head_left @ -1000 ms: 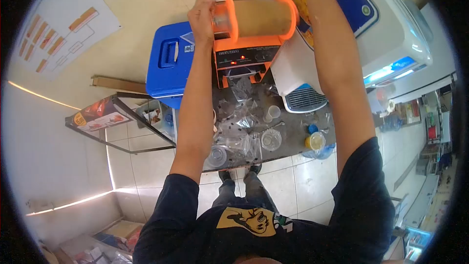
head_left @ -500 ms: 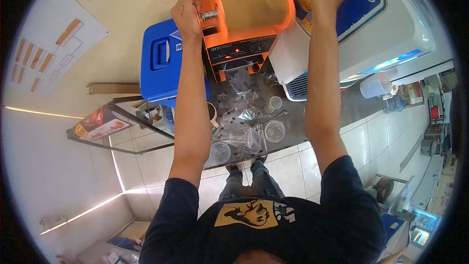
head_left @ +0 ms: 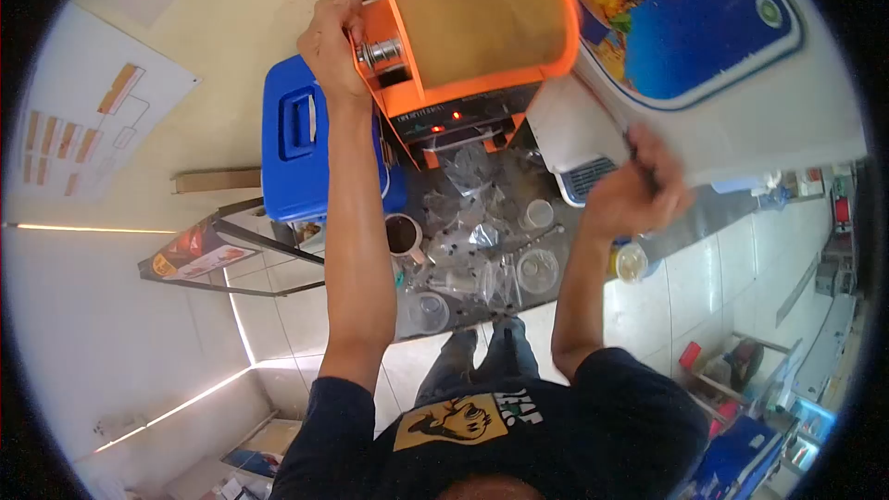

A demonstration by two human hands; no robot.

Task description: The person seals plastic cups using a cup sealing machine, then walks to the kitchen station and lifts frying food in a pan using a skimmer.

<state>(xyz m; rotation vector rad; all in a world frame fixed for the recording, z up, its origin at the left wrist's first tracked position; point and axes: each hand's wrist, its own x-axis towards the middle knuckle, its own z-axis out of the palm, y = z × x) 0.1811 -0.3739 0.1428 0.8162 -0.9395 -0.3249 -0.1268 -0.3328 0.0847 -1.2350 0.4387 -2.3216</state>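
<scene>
Right hand has dropped from above the orange plastic drink dispenser with tan liquid to counter height, loosely curled and empty, while left hand stays clamped on the dispenser's front tap, so only one hand is working the machine.

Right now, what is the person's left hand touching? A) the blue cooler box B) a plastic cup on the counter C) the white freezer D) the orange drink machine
D: the left hand is raised and pressed against the side of the orange drink machine, at its metal knob.
</scene>
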